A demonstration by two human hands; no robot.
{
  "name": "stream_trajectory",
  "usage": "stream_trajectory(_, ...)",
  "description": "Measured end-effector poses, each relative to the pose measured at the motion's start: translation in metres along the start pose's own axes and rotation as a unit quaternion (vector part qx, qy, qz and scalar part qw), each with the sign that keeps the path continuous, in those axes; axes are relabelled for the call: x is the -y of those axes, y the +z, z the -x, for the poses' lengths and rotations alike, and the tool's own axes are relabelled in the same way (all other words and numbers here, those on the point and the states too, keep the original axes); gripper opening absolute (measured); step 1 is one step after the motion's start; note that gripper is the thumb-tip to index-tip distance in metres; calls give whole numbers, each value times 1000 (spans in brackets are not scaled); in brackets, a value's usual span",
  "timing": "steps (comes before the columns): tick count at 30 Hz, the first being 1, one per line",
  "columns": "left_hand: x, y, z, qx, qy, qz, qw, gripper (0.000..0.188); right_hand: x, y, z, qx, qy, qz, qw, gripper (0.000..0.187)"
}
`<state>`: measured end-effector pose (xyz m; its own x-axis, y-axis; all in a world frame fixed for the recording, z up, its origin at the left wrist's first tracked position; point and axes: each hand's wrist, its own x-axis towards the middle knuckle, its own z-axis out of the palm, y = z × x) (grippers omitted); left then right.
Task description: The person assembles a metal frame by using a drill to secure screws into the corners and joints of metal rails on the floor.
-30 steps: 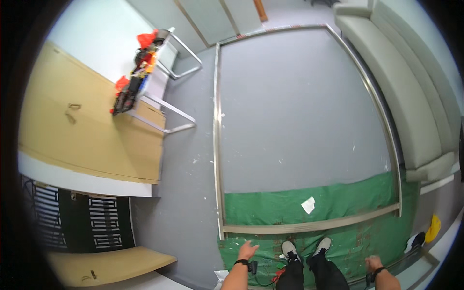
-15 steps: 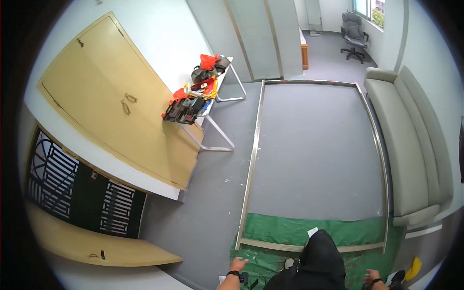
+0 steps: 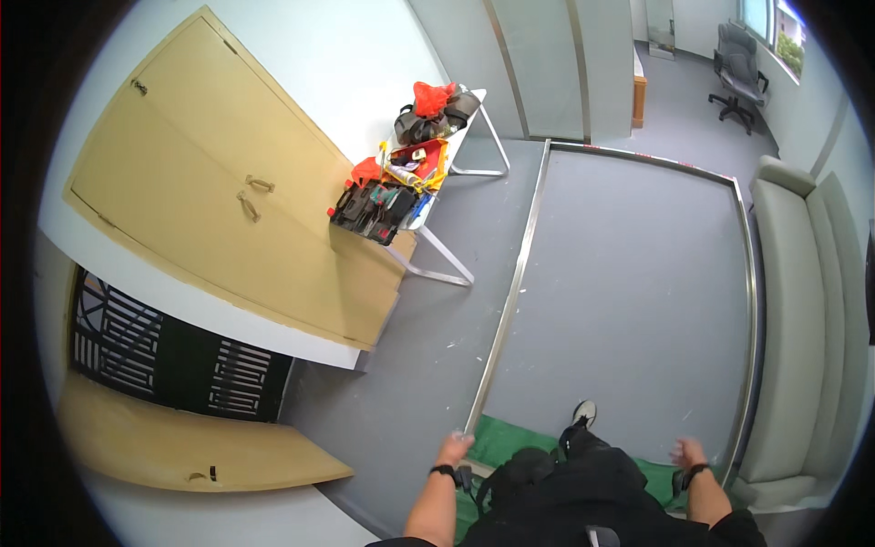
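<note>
A large rectangular metal frame (image 3: 516,294) lies on the grey floor ahead of me, its long sides running away from me. My left hand (image 3: 454,449) hangs by the near end of the frame's left side, its fingers loosely bent and nothing visible in them. Over by the near right part of the frame is my right hand (image 3: 690,453), fingers apart and holding nothing that I can see. Between the hands, my shoe (image 3: 584,414) is inside the frame, just past a green sheet (image 3: 499,441) that my dark clothing partly covers.
A white-legged table (image 3: 441,255) at the left carries an open tool case (image 3: 372,211), bags and loose items. Beige cabinet doors (image 3: 191,182) line the left wall. A grey-green sofa (image 3: 791,346) runs along the right side. An office chair (image 3: 737,73) stands at the far right.
I have moved forward, and a foot now shows inside the frame. Both hands appear higher in view. The frame's near bar and most of the green sheet are now hidden by my body.
</note>
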<state>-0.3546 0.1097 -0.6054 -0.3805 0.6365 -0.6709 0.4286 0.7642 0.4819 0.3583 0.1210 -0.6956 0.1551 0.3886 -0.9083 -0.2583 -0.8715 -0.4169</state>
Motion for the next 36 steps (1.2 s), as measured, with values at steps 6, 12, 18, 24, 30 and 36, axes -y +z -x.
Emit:
stream_trajectory(6,-202,-114,-102,-69,42,408,909,35,214,65,8,0,-137,28,990,39)
stream_trajectory(12,-341,-213,-205,-124,114,480,861,47,246,116,-14,-3,-82,46,996,17)
stream_trajectory(18,-422,-317,-382,-200,116,490,841,45,166,27,-111,11,-215,566,796,29)
stream_trajectory(24,-460,-399,-558,-356,105,156,915,43,319,146,-66,-60,-5,279,958,24)
stream_trajectory(30,-454,-428,-634,-253,-88,180,947,66,549,345,-46,-63,-55,129,988,26)
stream_trajectory(36,-487,-424,-617,-186,-63,376,905,73,646,476,-51,-11,-87,232,969,66)
